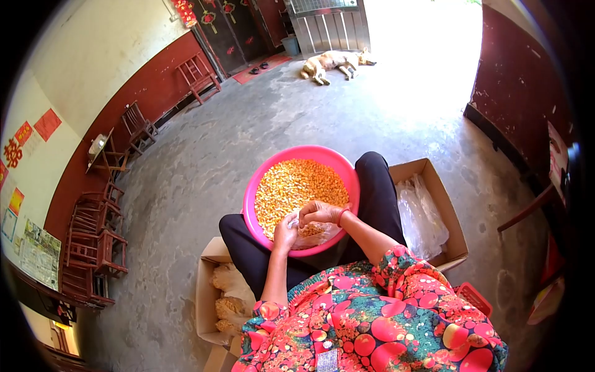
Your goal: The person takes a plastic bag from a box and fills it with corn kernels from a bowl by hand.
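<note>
A pink basin (250,204) full of orange-yellow corn kernels (297,180) rests on my lap. Inside its near edge lies a clear plastic bag (323,237) with some kernels in it. My left hand (286,233) is closed on the top of the bag, at the left. Close beside it, my right hand (319,212), with a red band at the wrist, has its fingers pinched together at the bag's mouth; what lies between those fingertips is too small to make out.
A cardboard box (457,232) with clear plastic bags is at my right, another (204,297) with filled bags at my left. A dog (331,64) lies by the doorway. Wooden chairs (93,248) line the left wall. A red basket (476,297) is beside me.
</note>
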`<state>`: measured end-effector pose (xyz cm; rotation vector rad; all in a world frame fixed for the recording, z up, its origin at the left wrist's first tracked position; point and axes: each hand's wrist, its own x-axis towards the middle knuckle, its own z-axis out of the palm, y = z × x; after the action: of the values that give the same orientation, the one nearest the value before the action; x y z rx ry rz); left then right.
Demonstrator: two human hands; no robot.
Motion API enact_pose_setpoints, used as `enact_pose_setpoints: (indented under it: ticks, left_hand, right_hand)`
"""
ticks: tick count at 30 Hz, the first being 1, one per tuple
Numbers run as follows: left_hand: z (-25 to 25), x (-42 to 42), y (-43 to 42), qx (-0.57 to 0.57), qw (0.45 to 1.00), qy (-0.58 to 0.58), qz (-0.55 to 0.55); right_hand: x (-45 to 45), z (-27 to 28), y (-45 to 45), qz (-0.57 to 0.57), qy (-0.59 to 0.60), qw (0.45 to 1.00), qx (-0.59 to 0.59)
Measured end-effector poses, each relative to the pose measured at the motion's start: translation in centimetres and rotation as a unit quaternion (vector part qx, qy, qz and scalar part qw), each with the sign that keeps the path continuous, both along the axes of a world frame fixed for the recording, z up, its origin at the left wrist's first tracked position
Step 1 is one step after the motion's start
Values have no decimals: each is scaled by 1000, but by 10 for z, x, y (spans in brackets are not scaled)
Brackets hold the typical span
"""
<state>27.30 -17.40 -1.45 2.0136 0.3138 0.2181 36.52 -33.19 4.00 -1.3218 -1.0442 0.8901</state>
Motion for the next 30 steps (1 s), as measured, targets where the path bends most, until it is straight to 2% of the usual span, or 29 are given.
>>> enact_pose_setpoints:
  ticks: [4,8,10,13,15,17,18,20,24,26,30]
  left_hand:
    - [3,-1,-1,17,1000,9,2]
    - [5,-1,-3,9,1000,0,7]
    - [6,-2,-3,15,1000,-12,7]
    - [15,-5,-7,31,998,-47,-14]
    - [20,-6,-9,38,998,-43,-38]
    - [20,-5,-9,29,998,-40,-41]
    - [19,-5,-9,20,998,-37,-43]
    - [20,-7,-10,18,998,-35,-43]
    - [20,-6,-11,6,998,-40,-54]
    - [20,-5,-10,9,997,-38,-60]
    - [23,-6,-11,-3,997,-23,-68]
  right_hand:
    - [-1,-4,0,-7,-136,987,-86]
    - [-5,2,-1,-21,-80,996,-38]
    - [-3,1,0,-88,-39,995,-20]
    - [-1,8,-4,-152,-39,987,-43]
    - [2,1,-1,-154,-40,986,-57]
    - [0,-6,1,-303,-165,937,-53]
    - [2,-9,2,-303,-164,937,-53]
    - [9,-13,1,-368,-239,882,-170]
    - [10,-32,2,-359,-244,887,-159]
    - [8,-36,5,-237,-333,878,-250]
    - [1,-35,4,-226,-340,876,-256]
